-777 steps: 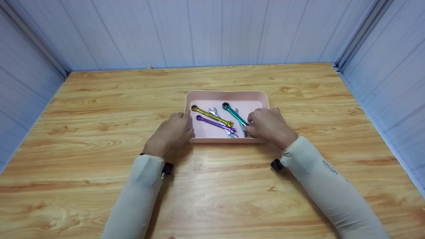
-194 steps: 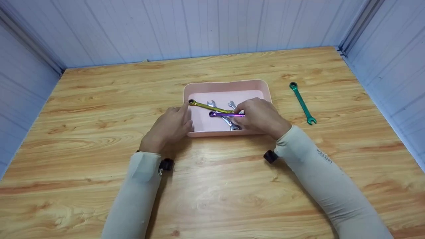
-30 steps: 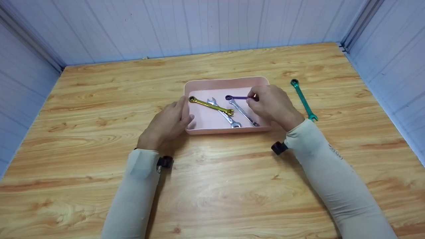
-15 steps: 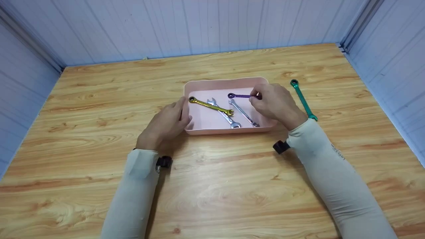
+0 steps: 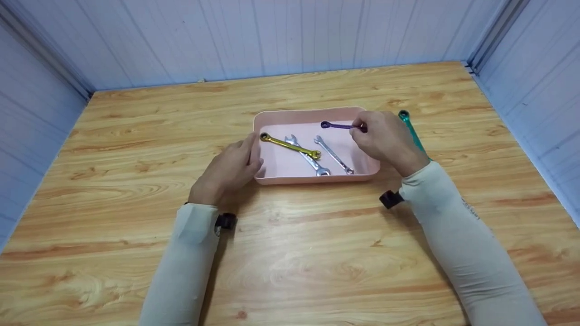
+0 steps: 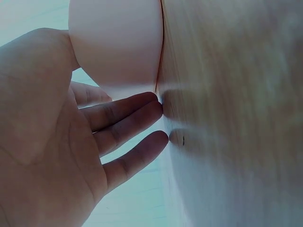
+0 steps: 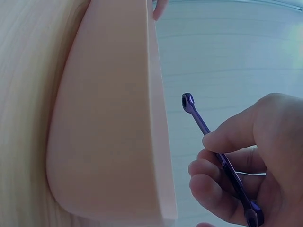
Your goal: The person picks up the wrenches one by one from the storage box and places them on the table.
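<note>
Right hand (image 5: 385,140): thumb and curled fingers pinch the purple wrench (image 5: 336,126) by its shank. Ring end free, pointing toward the counter's left edge; the other end reaches back toward the palm. Right wrist view puts the wrench above the rim of the pink tray (image 5: 312,179), tilted, touching neither rim nor wall.

Left hand (image 5: 226,170): fingers spread and fairly straight outside the tray's left wall, tips down at the counter (image 5: 290,249). Thumb seems to lie over the rim; how firmly it presses is hard to make out.

In the tray: gold wrench (image 5: 290,145) crosses over one silver wrench (image 5: 312,164), its ring end near the left wall. Second silver wrench (image 5: 334,155) lies apart from these, slanting to the near wall.

Farther out: green wrench (image 5: 412,131) on the counter between tray and right edge, lower end hidden by the right arm. Ribbed wall (image 5: 281,40) along the far edge.
</note>
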Motion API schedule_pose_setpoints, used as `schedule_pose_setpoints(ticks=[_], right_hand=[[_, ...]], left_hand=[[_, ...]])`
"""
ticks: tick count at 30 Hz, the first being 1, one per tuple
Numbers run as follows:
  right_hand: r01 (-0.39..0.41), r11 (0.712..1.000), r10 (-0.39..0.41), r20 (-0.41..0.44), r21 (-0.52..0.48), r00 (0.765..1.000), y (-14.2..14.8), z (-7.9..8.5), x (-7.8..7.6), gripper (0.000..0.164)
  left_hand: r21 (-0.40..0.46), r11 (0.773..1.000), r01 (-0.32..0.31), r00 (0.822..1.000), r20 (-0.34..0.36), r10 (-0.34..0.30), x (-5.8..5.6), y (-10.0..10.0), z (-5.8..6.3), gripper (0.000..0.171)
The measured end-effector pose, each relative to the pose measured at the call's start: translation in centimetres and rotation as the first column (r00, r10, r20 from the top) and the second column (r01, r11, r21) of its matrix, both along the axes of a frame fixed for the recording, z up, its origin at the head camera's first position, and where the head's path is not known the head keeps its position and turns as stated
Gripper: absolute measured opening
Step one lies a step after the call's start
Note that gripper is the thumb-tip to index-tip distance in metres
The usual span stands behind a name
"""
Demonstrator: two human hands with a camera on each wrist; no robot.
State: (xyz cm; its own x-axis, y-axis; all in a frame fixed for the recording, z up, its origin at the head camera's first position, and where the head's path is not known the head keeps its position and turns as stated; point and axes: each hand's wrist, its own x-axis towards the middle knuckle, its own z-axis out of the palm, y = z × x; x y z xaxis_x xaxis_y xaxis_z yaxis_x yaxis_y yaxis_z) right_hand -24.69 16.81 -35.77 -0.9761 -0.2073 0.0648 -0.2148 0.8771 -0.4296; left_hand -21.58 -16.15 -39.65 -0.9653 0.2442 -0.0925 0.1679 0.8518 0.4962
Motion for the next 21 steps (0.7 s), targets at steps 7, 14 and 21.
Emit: schedule_pose_setpoints(ticks=[7, 14, 21], right_hand=[[-0.009, 1.0, 0.009, -0.016, -0.008, 1.0, 1.3, -0.5, 0.1, 0.022], [-0.006, 1.0, 0.007, -0.046, 0.019, 0.999, 2.5, -0.7, 0.2, 0.023], [0.042, 0.999, -0.043, 0.019, 0.005, 0.999, 3.0, 0.0, 0.3, 0.025]], left_hand=[[-0.03, 0.999, 0.017, 1.0, -0.005, -0.017, -0.1, -0.3, -0.1, 0.071], [-0.023, 0.999, 0.036, 0.999, -0.035, -0.037, -0.1, -0.7, 0.1, 0.065], [-0.022, 0.999, 0.043, 0.998, -0.052, -0.044, 0.0, -0.5, 0.0, 0.063]])
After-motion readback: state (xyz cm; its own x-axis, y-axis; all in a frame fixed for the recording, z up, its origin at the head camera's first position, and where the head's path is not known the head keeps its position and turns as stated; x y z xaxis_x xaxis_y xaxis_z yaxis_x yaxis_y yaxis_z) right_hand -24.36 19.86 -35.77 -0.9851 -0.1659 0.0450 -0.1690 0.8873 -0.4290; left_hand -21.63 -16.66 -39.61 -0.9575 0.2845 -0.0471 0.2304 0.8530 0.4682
